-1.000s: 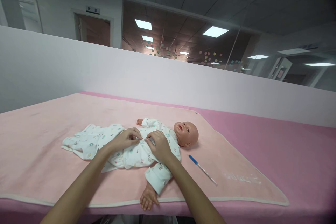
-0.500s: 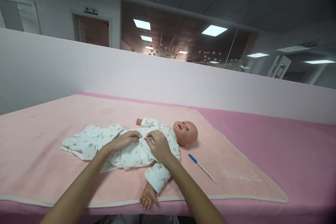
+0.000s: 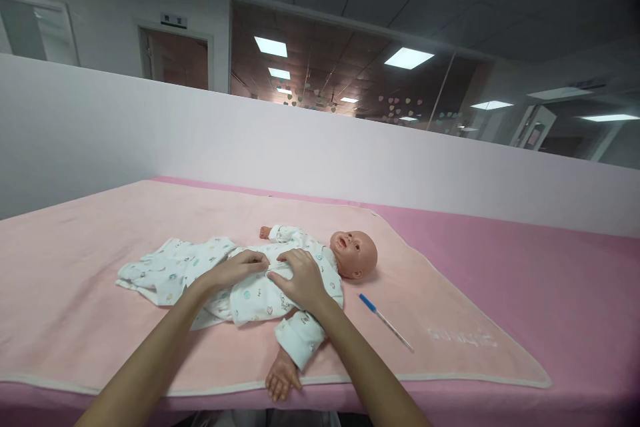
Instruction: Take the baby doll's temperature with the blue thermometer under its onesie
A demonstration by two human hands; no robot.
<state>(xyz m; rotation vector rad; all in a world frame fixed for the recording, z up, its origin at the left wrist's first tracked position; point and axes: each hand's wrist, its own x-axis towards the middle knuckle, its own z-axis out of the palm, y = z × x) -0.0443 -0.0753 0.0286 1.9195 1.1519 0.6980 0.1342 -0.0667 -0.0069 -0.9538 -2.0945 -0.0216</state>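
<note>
Our R hand (image 3: 300,277), thumb & fingers apart, and L hand (image 3: 243,268), curled (can't tell if pinching), touch the gown (image 3: 253,303) on the doll (image 3: 356,255), face-up mid-blanket (image 3: 100,220). Uneven tugging cd bunch cloth; R forearm (image 3: 367,353) cd nudge the blue-capped stick (image 3: 386,322). Both forearms converge from near side.

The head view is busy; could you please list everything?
Doll: one, brownish, on blanket
Outfit: one, patterned white, on doll
Stick: one, blue and pale, near doll's head
Blanket: one, peach, on table
Table: one, pink, under blanket
Partition: one, white, behind table
Large window: one, dark, above partition
Heart stickers: several, mixed colours, on window
Lights: several, white, upper half
Doorway: one, brown, upper left
Left hand: one, bare, on outfit
Right hand: one, bare, on outfit
</note>
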